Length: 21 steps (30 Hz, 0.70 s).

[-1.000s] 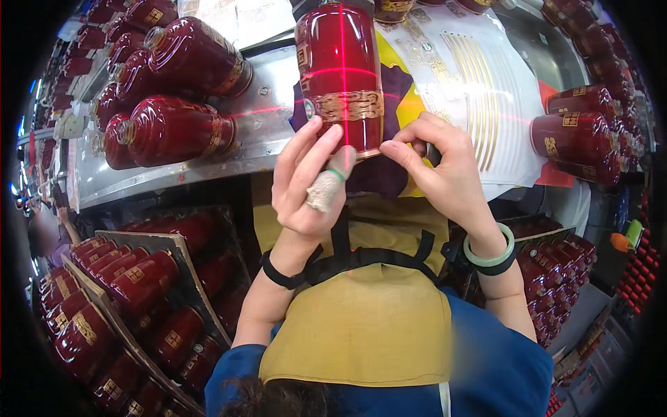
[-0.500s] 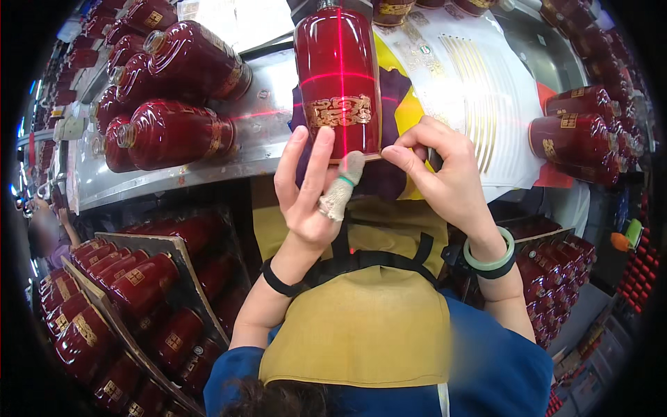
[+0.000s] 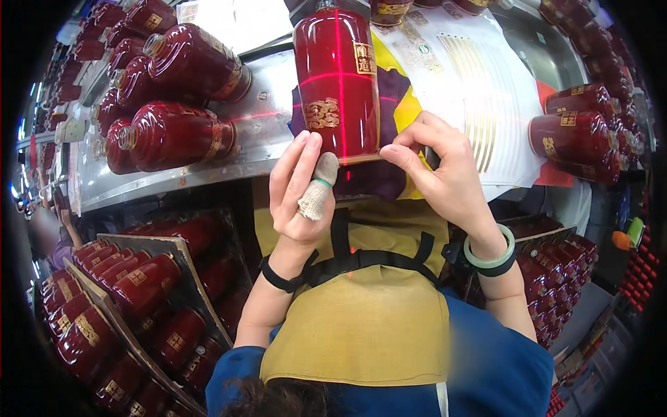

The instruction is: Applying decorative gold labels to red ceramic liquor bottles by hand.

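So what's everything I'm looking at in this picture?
Glossy dark red bottle with gold labels: one, lying on the bench centre under red laser lines, base toward both hands.
Matching red bottles: several, lying on the bench left; more at right.
Crated red bottles: many, lower left.
Purple and yellow cloth: one, under the centre bottle.
White sheet of gold decals: one, bench right.
Mustard apron: one, worn.
Pale green bangle: one, right wrist.
Left hand: open, bandaged finger by the bottle's base.
Right hand: fingertips at the base.
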### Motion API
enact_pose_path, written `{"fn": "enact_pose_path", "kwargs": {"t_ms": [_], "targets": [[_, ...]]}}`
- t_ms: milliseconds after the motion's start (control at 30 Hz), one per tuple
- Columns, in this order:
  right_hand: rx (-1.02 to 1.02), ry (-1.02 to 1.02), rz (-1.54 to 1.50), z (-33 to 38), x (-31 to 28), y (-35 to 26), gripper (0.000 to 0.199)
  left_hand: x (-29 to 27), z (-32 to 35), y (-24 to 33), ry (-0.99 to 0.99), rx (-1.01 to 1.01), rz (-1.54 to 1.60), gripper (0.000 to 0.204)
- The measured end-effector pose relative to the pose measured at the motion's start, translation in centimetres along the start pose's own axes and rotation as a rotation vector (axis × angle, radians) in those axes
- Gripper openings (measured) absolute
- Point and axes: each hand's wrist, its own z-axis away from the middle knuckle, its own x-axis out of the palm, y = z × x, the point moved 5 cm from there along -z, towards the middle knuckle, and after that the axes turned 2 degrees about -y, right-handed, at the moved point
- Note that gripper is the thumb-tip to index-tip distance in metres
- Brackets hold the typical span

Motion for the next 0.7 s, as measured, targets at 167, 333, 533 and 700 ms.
{"fn": "enact_pose_path", "kwargs": {"t_ms": [167, 333, 533, 700], "targets": [[0.026, -0.011, -0.013, -0.2, 0.2, 0.2, 0.021, 0.2, -0.8, 1.0, 0.061, 0.041, 0.013, 0.045], [0.031, -0.006, -0.004, -0.3, 0.4, 0.5, 0.023, 0.6, -1.8, 1.2, -0.048, 0.056, 0.089, 0.038], [0.101, -0.124, -0.085, -0.3, 0.4, -0.3, 0.023, 0.2, 0.3, -1.1, 0.037, -0.161, 0.205, 0.039], [0.067, -0.104, -0.087, -0.1, 0.2, -0.7, 0.022, -0.1, 0.2, -0.4, 0.026, -0.028, 0.034, 0.034]]}}
